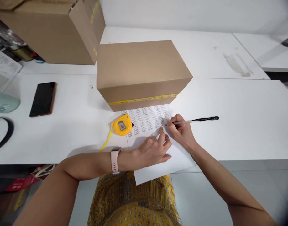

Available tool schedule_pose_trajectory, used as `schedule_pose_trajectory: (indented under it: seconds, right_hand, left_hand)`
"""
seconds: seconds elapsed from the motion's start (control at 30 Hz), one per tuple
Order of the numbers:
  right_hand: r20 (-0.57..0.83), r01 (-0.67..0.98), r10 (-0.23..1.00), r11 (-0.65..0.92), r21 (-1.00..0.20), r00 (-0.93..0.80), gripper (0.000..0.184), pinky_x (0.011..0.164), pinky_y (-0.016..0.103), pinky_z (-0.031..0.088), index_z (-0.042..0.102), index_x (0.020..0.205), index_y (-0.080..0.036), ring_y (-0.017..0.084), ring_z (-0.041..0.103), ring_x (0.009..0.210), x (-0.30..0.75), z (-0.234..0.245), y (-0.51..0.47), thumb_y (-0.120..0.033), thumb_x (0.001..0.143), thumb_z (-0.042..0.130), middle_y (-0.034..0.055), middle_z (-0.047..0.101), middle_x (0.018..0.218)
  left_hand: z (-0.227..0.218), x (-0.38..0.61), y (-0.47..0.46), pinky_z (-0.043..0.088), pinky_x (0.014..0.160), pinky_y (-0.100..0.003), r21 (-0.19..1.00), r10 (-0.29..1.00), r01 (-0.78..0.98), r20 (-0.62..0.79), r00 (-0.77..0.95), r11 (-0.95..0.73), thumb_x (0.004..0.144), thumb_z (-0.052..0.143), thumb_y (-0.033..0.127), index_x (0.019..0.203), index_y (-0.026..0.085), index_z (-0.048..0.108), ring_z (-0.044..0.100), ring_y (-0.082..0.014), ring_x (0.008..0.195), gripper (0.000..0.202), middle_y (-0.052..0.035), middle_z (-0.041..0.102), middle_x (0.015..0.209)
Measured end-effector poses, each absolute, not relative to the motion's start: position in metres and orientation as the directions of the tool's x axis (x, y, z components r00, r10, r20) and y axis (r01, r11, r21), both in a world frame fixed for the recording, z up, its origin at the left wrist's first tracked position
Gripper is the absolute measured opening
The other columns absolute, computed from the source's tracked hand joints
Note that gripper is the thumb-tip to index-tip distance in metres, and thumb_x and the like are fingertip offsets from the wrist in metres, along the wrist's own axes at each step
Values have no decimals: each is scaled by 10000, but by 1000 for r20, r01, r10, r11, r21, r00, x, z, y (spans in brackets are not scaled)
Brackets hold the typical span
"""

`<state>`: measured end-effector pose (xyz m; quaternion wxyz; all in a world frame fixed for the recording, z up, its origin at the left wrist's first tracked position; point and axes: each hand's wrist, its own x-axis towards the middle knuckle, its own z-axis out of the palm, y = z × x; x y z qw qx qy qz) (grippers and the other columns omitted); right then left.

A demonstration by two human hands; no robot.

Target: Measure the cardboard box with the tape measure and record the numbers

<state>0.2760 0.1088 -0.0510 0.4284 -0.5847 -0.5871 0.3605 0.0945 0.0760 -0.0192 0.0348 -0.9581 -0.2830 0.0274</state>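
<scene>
A white sheet of paper (148, 171) lies on the desk with columns of small handwriting across its upper part. Its near edge hangs past the desk, and its top goes under the cardboard box (139, 67). My right hand (180, 131) grips a black-capped pen (202, 119), its tip on the paper by the last written columns. My left hand (154, 149) rests on the sheet, fingers loosely bent and apart, holding nothing. A pink-strapped watch is on that wrist. Left of the writing sits a yellow tape measure (122, 125) with a short length of tape pulled out.
At the left lies a dark phone (43, 99), near a pale green bottle (5, 102) and a black ring-shaped band (8, 135). A larger cardboard box (49, 34) stands at the back left. The white desk (240, 125) stretches to the right, with a stained patch (238, 65) behind.
</scene>
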Motion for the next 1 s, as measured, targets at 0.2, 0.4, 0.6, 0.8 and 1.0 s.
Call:
schedule_pose_trajectory:
  seconds: [0.2, 0.4, 0.6, 0.8, 1.0]
  right_hand:
    - [84, 399, 995, 52, -915, 63, 224, 460, 250, 278, 457, 728, -240, 91, 344, 487, 275, -48, 108, -254, 868, 632, -70, 420, 565]
    - [75, 392, 995, 46, -919, 61, 220, 463, 248, 282, 462, 729, -238, 91, 344, 496, 275, -49, 109, -273, 867, 630, -68, 418, 568]
    - [62, 377, 994, 24, -926, 88, 248, 454, 245, 268, 446, 717, -238, 89, 336, 493, 274, -46, 109, -289, 857, 645, -67, 416, 566]
    - [68, 391, 994, 31, -920, 82, 251, 455, 243, 272, 442, 719, -237, 88, 338, 488, 274, -46, 109, -284, 852, 650, -71, 410, 554]
    - [68, 389, 992, 22, -921, 105, 237, 451, 242, 273, 442, 716, -238, 88, 338, 490, 274, -47, 109, -268, 861, 627, -72, 414, 559]
  left_hand:
    - [-24, 94, 75, 510, 553, -318, -88, 548, 546, 7, 836, -833, 1017, 439, 566, 1332, 60, 562, 703, -218, 666, 609, -355, 551, 1413]
    - [-24, 94, 76, 511, 560, -314, -93, 553, 550, -7, 833, -830, 1017, 431, 574, 1342, 66, 560, 710, -222, 685, 617, -348, 547, 1422]
    - [-20, 95, 76, 514, 552, -312, -85, 542, 538, -25, 840, -838, 1019, 435, 563, 1340, 47, 557, 718, -227, 675, 620, -366, 547, 1411]
    - [-23, 94, 75, 519, 563, -322, -85, 552, 550, 3, 834, -831, 1020, 425, 563, 1355, 60, 550, 714, -228, 686, 617, -355, 543, 1422]
    - [-21, 95, 76, 520, 556, -316, -93, 548, 545, -11, 837, -833, 1023, 423, 564, 1344, 51, 558, 715, -222, 664, 620, -366, 537, 1426]
